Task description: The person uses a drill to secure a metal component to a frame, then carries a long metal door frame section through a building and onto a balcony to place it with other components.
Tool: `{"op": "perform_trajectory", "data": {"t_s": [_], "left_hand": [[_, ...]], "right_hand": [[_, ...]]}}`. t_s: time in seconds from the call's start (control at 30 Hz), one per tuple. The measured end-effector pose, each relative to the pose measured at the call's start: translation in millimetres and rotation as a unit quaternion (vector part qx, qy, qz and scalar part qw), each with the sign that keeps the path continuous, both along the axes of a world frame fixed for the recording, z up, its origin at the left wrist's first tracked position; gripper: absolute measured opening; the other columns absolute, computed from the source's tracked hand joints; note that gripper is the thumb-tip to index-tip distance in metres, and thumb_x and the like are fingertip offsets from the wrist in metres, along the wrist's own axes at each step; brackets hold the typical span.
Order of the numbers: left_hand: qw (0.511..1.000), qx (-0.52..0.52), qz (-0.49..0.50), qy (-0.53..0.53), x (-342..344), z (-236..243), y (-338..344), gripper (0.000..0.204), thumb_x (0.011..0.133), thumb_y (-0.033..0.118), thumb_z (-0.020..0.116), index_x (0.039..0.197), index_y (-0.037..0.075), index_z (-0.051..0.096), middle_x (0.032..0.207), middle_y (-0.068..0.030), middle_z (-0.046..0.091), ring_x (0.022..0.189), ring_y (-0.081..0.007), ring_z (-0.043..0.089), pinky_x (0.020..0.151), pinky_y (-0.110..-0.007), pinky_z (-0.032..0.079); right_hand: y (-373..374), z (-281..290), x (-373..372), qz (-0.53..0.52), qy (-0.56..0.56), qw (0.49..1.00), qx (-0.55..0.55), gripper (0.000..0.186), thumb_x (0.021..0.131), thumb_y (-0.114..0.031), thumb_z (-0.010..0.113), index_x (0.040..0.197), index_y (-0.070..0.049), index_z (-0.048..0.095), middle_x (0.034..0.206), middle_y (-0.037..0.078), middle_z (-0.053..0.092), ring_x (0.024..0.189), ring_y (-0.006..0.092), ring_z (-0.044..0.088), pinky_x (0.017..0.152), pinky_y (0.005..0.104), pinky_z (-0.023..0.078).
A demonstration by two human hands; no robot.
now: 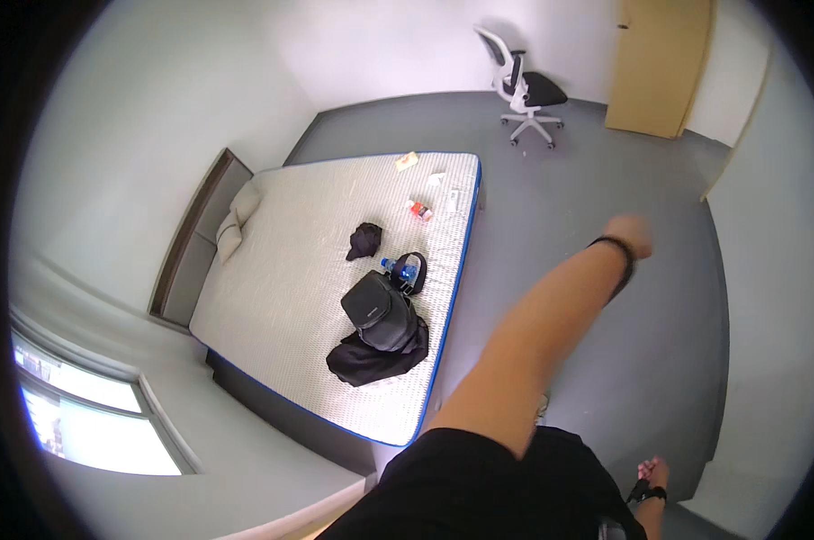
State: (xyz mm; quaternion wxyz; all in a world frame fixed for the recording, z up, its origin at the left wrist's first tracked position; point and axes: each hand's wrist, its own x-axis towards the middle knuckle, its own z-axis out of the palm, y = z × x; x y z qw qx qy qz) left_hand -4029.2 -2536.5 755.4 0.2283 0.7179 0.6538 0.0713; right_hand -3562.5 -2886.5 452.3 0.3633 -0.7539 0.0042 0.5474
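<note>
My left hand [627, 236], blurred, reaches forward over the grey floor [632, 342] to the right of the mattress, with a dark band on its wrist; its fingers are unclear. Low at the right edge of my dark clothing, my right hand [654, 472] has curled fingers and a black watch at the wrist; what it holds, if anything, is unclear. On the patterned mattress [290, 297] lie a black backpack [375, 310], a blue-labelled bottle [395, 268], dark cloth [353, 360], a black bundle [364, 241] and a red-and-white package [419, 210].
A headboard [191, 234] with pillows [231, 234] stands against the left wall, near a window [101, 432]. A white swivel chair [528, 90] stands at the back beside a tan door [654, 67]. The mattress has a blue edge; a wall [767, 315] runs along the right.
</note>
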Motion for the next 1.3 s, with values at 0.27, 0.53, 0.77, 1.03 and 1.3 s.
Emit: {"op": "perform_trajectory", "data": {"t_s": [0.27,0.53,0.77,1.03,1.3], "left_hand": [[0.977,0.177,-0.072,0.093,140,131,321,0.026,0.084,0.021,0.053,0.102,0.01,0.069,0.106,-0.0121,0.067,0.098,-0.0275,0.064,0.082,-0.039,0.052],[0.961,0.198,-0.127,0.144,228,122,644,0.029,0.09,0.026,0.052,0.11,0.012,0.068,0.114,-0.0108,0.066,0.105,-0.0245,0.063,0.086,-0.039,0.051],[0.959,0.031,-0.247,0.136,219,-21,859,0.026,0.078,0.012,0.054,0.099,0.004,0.067,0.101,-0.0189,0.067,0.095,-0.0362,0.064,0.082,-0.044,0.052],[0.989,-0.117,0.014,0.092,55,-317,910,0.044,0.087,0.042,0.056,0.104,0.002,0.061,0.098,-0.0185,0.064,0.09,-0.0375,0.06,0.077,-0.048,0.047],[0.831,-0.465,0.274,-0.133,109,-346,997,0.044,0.088,0.037,0.057,0.112,0.001,0.058,0.107,-0.0206,0.06,0.099,-0.0374,0.057,0.083,-0.047,0.045]], "right_hand": [[306,35,148,0.284,-0.007,0.958,0.038,0.016,0.09,-0.02,0.055,0.078,-0.01,0.052,0.065,0.006,0.054,0.056,0.0184,0.055,0.045,0.0324,0.043],[404,-13,196,0.264,0.012,0.964,0.013,0.005,0.089,-0.013,0.055,0.09,-0.008,0.056,0.072,0.01,0.055,0.064,0.0222,0.056,0.05,0.0381,0.045],[556,-44,147,-0.151,0.055,0.966,-0.201,0.023,0.094,-0.019,0.05,0.097,0.002,0.059,0.092,0.021,0.064,0.076,0.0324,0.066,0.057,0.0411,0.052],[935,-96,233,0.001,0.074,0.994,-0.084,0.019,0.09,-0.023,0.054,0.093,-0.006,0.059,0.074,0.012,0.059,0.07,0.0277,0.061,0.066,0.0432,0.053],[1445,-20,284,0.48,-0.373,0.789,0.086,0.031,0.08,-0.029,0.057,0.088,0.0,0.066,0.083,0.02,0.066,0.074,0.0315,0.063,0.072,0.0432,0.049]]}}
